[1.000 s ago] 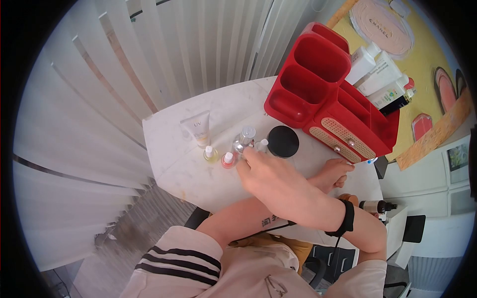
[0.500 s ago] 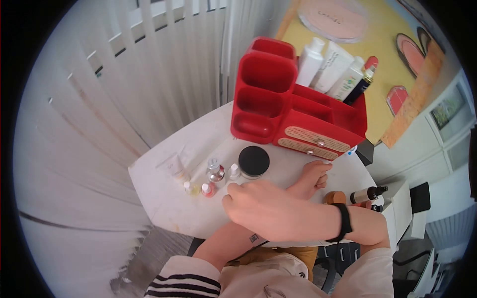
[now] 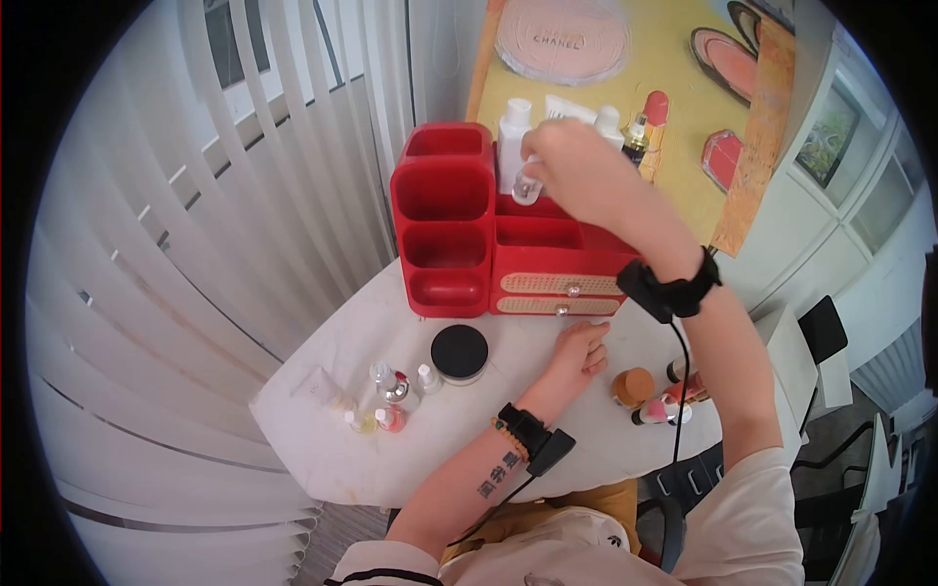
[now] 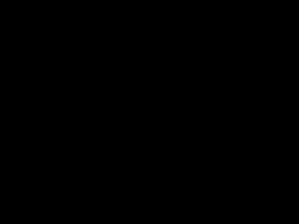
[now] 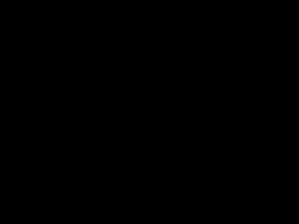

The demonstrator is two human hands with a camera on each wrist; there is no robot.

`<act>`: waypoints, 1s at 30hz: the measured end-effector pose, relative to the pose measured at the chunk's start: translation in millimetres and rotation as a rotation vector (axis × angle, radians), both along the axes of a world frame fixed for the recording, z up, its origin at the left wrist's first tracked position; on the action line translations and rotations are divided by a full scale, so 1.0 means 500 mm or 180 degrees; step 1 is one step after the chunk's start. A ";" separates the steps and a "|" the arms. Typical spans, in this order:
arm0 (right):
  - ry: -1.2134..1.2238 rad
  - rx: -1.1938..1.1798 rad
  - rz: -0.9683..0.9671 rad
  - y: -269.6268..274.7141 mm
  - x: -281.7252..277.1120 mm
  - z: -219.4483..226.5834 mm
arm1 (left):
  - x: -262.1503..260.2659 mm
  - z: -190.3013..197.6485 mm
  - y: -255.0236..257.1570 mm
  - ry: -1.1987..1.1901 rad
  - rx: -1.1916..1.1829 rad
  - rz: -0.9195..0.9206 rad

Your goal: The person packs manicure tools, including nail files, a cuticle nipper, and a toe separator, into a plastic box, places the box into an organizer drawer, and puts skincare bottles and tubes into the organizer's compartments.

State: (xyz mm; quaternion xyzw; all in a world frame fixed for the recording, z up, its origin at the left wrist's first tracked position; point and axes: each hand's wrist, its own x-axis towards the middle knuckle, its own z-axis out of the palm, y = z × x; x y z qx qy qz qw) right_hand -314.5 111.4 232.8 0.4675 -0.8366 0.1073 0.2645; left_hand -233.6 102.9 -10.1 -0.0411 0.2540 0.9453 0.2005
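Note:
My right hand [image 3: 581, 171] pinches a small clear bottle [image 3: 526, 188] over the red organizer [image 3: 493, 210], just in front of the white bottle [image 3: 513, 132] standing at its back. My left hand [image 3: 575, 359] rests on the white table [image 3: 342, 469] with loosely curled fingers and holds nothing, a little below the organizer's two drawers. To its left are the black-lidded jar [image 3: 459, 354], a small white-capped bottle [image 3: 429, 379], a silver bottle [image 3: 393, 387], a pink bottle [image 3: 391, 420] and a yellowish bottle [image 3: 362, 422]. Both wrist views are black.
A pale tube [image 3: 327, 391] lies at the table's left. An orange-brown round container [image 3: 633, 387] and several cosmetics stand at the right, below my raised right forearm. More containers stand at the organizer's back, partly behind my right hand. White blinds [image 3: 195, 293] hang at the left.
My right hand has moved from beside the small bottles up and right to over the organizer, where the clear bottle now shows in it. The head view has shifted; my left hand stays on the table.

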 end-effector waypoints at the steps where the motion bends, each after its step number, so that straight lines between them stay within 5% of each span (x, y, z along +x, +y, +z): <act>1: -0.0094 0.0069 -0.0066 -0.008 -0.009 -0.005 | -0.001 -0.001 0.000 -0.0014 0.0021 0.0007; 30: -0.1210 0.0057 0.0000 -0.041 -0.052 -0.063 | 0.006 0.002 0.000 -0.0025 0.0100 0.0079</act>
